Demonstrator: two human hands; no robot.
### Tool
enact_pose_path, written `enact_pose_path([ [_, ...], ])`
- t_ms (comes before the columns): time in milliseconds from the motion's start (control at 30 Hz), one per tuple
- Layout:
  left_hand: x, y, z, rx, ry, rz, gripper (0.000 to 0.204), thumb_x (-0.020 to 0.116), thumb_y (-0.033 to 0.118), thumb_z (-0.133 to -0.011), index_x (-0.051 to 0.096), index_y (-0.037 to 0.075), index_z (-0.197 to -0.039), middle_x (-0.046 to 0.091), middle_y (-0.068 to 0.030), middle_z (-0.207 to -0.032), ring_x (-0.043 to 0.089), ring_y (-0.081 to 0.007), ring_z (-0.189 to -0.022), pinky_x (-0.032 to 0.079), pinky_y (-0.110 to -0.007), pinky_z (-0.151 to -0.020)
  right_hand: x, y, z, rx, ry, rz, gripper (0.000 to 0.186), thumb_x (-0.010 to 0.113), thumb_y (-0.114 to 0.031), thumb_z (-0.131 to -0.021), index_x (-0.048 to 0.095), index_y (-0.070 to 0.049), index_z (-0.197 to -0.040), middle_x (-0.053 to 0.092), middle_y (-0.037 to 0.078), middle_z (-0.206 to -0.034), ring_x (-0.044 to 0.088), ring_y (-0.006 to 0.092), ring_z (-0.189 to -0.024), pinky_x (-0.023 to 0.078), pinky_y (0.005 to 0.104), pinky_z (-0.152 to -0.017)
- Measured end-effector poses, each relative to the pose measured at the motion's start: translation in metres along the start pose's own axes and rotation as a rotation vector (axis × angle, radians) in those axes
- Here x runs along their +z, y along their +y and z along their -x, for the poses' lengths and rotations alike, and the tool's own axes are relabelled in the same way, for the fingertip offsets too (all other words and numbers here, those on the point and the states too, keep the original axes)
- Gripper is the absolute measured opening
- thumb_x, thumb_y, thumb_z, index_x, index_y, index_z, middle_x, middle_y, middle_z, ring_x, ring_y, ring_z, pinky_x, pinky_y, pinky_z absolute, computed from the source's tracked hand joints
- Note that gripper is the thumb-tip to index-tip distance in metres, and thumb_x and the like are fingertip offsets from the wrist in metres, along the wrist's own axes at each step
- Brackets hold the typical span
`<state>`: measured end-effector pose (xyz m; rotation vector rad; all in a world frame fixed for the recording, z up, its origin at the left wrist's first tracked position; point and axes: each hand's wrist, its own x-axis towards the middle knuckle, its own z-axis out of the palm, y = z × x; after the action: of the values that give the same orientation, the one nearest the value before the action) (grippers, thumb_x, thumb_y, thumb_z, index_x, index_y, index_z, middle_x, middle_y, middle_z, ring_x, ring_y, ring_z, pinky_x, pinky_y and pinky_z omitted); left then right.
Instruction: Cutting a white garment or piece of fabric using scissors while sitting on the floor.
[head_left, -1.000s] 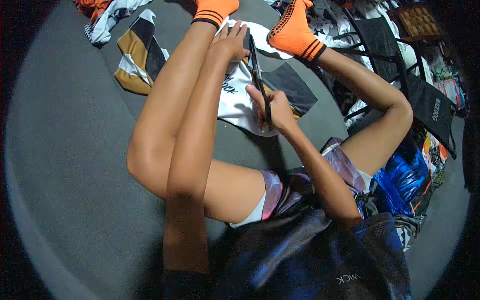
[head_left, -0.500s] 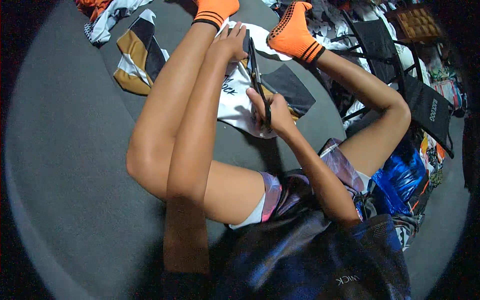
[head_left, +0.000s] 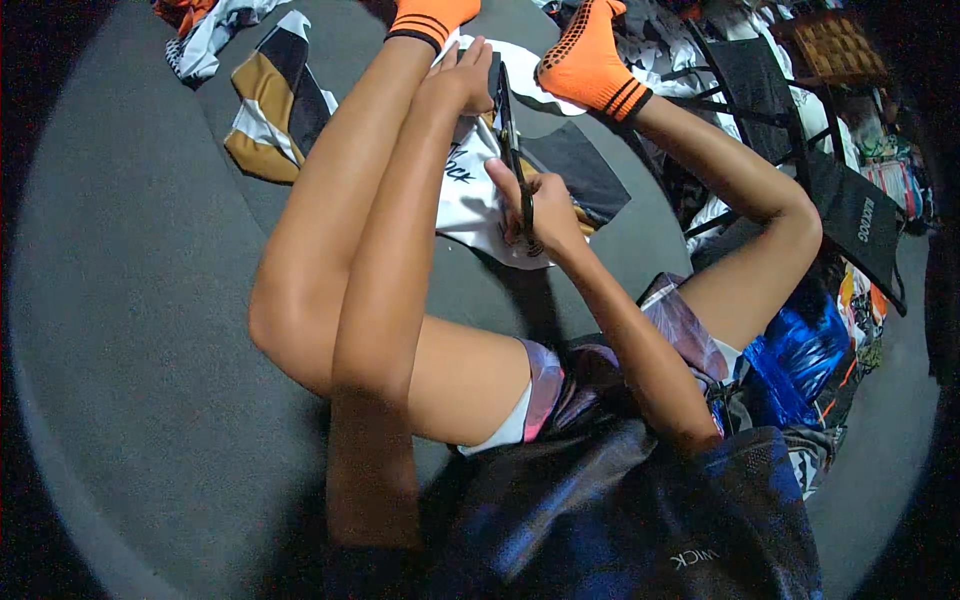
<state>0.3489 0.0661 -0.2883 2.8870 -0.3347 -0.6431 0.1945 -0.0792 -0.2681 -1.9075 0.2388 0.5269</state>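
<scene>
Near the top centre, my left hand [head_left: 464, 82] lies with its fingers stretched out over a piece of fabric. My right hand [head_left: 550, 212] is closed round the black handles of a pair of scissors [head_left: 510, 125], whose blades point away from me beside the left hand. Beneath both hands is the fabric piece [head_left: 462, 205], white with black lettering and with gold and black parts. A dark panel [head_left: 585, 175] lies to its right. How far the blades are into the cloth is hard to make out.
A gold, black and white fabric piece [head_left: 265, 105] lies left of my leg. A white piece [head_left: 535, 75] sits between my orange socks [head_left: 592, 65]. Black folding chairs [head_left: 760, 105] and heaped fabric stand at right, near a blue shiny bag [head_left: 800, 350].
My right hand and the scissors have shifted slightly away from me and to the left. The left hand stays spread on the fabric, moved only a little.
</scene>
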Motion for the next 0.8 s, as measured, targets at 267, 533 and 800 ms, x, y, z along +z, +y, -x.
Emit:
enact_pose_path([
  [267, 0.002, 0.001, -0.003, 0.004, 0.001, 0.016, 0.094, 0.064, 0.028, -0.077, 0.005, 0.018, -0.149, -0.002, 0.0032, -0.156, 0.003, -0.0272, -0.143, 0.018, -0.042, -0.114, 0.002, -0.007, 0.006, 0.066, 0.001, -0.052, 0.067, 0.062, -0.061, -0.079, 0.055, -0.001, -0.049, 0.050, 0.005, -0.046, 0.049, 0.0137, -0.040, 0.039, 0.0307, -0.042],
  [533, 0.000, 0.003, -0.002, 0.001, 0.000, 0.019, 0.093, 0.063, 0.027, -0.076, 0.006, 0.017, -0.149, -0.001, 0.0025, -0.156, 0.004, -0.0275, -0.143, 0.018, -0.044, -0.114, 0.004, 0.004, -0.005, 0.014, 0.036, -0.037, 0.067, 0.063, -0.061, -0.078, 0.054, -0.001, -0.047, 0.047, 0.004, -0.045, 0.045, 0.0123, -0.040, 0.036, 0.0309, -0.041],
  [800, 0.005, 0.000, -0.004, 0.015, 0.036, 0.010, 0.093, 0.064, 0.027, -0.076, 0.006, 0.017, -0.149, -0.001, 0.0024, -0.156, 0.005, -0.0276, -0.143, 0.019, -0.046, -0.114, 0.006, 0.001, -0.008, 0.005, 0.051, -0.029, 0.067, 0.063, -0.060, -0.078, 0.054, -0.002, -0.047, 0.047, 0.004, -0.045, 0.045, 0.0128, -0.040, 0.036, 0.0315, -0.041],
])
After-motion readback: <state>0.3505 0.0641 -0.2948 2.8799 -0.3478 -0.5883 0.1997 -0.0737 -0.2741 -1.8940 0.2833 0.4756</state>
